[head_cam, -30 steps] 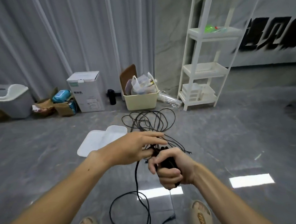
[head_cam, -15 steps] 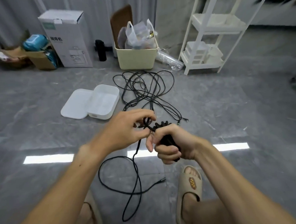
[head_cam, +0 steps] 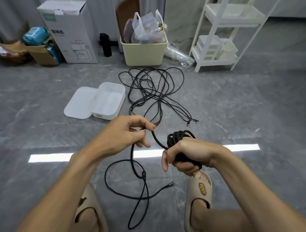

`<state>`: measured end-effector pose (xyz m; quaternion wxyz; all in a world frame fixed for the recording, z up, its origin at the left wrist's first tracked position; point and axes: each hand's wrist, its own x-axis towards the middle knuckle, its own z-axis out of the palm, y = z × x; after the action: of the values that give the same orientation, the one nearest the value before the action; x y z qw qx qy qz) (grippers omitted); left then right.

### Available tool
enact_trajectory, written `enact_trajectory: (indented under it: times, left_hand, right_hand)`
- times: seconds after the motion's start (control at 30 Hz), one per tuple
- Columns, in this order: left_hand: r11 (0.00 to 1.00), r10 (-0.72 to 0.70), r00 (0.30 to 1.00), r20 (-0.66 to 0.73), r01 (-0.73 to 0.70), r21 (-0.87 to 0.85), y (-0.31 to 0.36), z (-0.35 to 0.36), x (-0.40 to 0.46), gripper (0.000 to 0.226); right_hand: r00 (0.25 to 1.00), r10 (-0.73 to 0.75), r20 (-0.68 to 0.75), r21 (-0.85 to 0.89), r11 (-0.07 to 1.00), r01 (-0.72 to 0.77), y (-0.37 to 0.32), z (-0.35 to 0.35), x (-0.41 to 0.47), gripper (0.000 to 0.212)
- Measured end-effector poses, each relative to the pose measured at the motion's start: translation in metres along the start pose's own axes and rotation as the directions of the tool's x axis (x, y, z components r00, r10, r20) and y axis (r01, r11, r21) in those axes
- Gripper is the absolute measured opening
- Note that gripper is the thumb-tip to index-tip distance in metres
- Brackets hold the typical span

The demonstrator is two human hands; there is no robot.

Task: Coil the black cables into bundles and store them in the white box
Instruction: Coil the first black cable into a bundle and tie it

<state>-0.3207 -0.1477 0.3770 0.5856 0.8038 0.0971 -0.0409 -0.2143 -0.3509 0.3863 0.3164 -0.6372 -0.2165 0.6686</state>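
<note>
One coiled bundle [head_cam: 180,141], long axis upright, in right hand [head_cam: 184,155].

The right hand [head_cam: 184,155] is gripping a coiled black bundle [head_cam: 180,138], while the left hand [head_cam: 125,134] is pinching the cable's loose strand [head_cam: 133,161] trailing to the floor. Beyond the bundle, the open white box [head_cam: 110,101] is sitting beside tangled cables [head_cam: 155,91].

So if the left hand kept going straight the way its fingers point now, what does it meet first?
Probably the coiled cable bundle gripped in the right hand. The left hand pinches the cable's free length, fingers aimed right toward it, with only that short strand between. Depth is uncertain from one view.
</note>
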Motion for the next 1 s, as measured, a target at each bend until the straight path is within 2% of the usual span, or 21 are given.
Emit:
enact_trajectory:
  times: [0.07,0.13,0.23,0.27,0.33,0.4,0.43,0.5,0.53,0.6,0.63,0.7,0.77,0.87,0.93,1.0]
  left_hand:
    - [0.999,-0.031,0.999,-0.009,0.032,0.037,-0.004,-0.001,0.002,0.034]
    - [0.987,-0.016,1.000,-0.021,0.019,0.158,-0.008,0.002,0.006,0.035]
    - [0.923,0.141,0.989,-0.043,-0.116,0.368,-0.009,0.010,0.011,0.039]
    - [0.856,0.231,0.973,-0.031,-0.188,0.482,-0.010,0.014,0.013,0.036]
    - [0.645,0.428,0.904,-0.017,-0.292,0.706,-0.010,0.019,0.014,0.029]
    - [0.483,0.576,0.817,-0.030,-0.310,0.819,-0.012,0.021,0.013,0.020]
    - [0.446,0.620,0.784,-0.043,-0.306,0.841,-0.012,0.024,0.012,0.021]
    - [0.439,0.653,0.753,-0.082,-0.288,0.851,-0.013,0.033,0.010,0.035]
    - [0.450,0.649,0.755,-0.097,-0.277,0.849,-0.013,0.039,0.011,0.031]
    - [0.511,0.586,0.805,-0.093,-0.278,0.813,-0.011,0.048,0.013,0.028]
    - [0.581,0.531,0.845,-0.069,-0.303,0.755,-0.014,0.052,0.015,0.025]
    - [0.785,0.411,0.909,-0.063,-0.319,0.531,-0.019,0.058,0.016,0.013]
    - [0.918,0.265,0.954,-0.141,-0.205,0.339,-0.023,0.063,0.013,0.026]
    - [0.969,0.170,0.960,-0.222,-0.122,0.215,-0.022,0.068,0.013,0.032]
    - [0.987,0.153,0.958,-0.243,-0.161,-0.014,-0.014,0.069,0.014,0.033]
    - [0.941,0.106,0.966,-0.234,-0.174,-0.291,-0.007,0.068,0.015,0.028]
  right_hand:
    - [1.000,-0.014,0.019,-0.003,1.000,0.014,0.001,0.001,-0.001,0.023]
    - [0.991,-0.068,0.111,0.104,0.993,0.056,0.000,0.003,0.000,0.023]
    - [0.929,-0.222,0.296,0.344,0.932,0.114,-0.004,0.007,0.004,0.026]
    - [0.896,-0.282,0.343,0.421,0.899,0.122,-0.005,0.008,0.006,0.028]
    - [0.834,-0.394,0.387,0.545,0.827,0.138,-0.007,0.010,0.008,0.032]
    - [0.783,-0.489,0.384,0.634,0.757,0.161,-0.009,0.009,0.007,0.034]
    - [0.764,-0.526,0.375,0.679,0.717,0.160,-0.010,0.009,0.006,0.035]
    - [0.742,-0.574,0.347,0.780,0.616,0.112,-0.010,0.007,0.005,0.036]
    - [0.732,-0.596,0.331,0.808,0.579,0.107,-0.010,0.007,0.005,0.037]
    - [0.694,-0.660,0.289,0.823,0.541,0.172,-0.012,0.010,0.005,0.046]
    - [0.683,-0.686,0.250,0.832,0.513,0.210,-0.014,0.010,0.004,0.051]
    - [0.672,-0.721,0.170,0.857,0.445,0.260,-0.017,0.010,0.002,0.058]
    - [0.668,-0.738,0.095,0.879,0.377,0.292,-0.019,0.008,0.000,0.061]
    - [0.655,-0.755,0.031,0.894,0.314,0.319,-0.018,0.008,-0.001,0.066]
    - [0.646,-0.763,0.014,0.890,0.305,0.340,-0.017,0.008,-0.002,0.068]
    - [0.641,-0.768,-0.005,0.886,0.294,0.359,-0.016,0.008,-0.003,0.069]
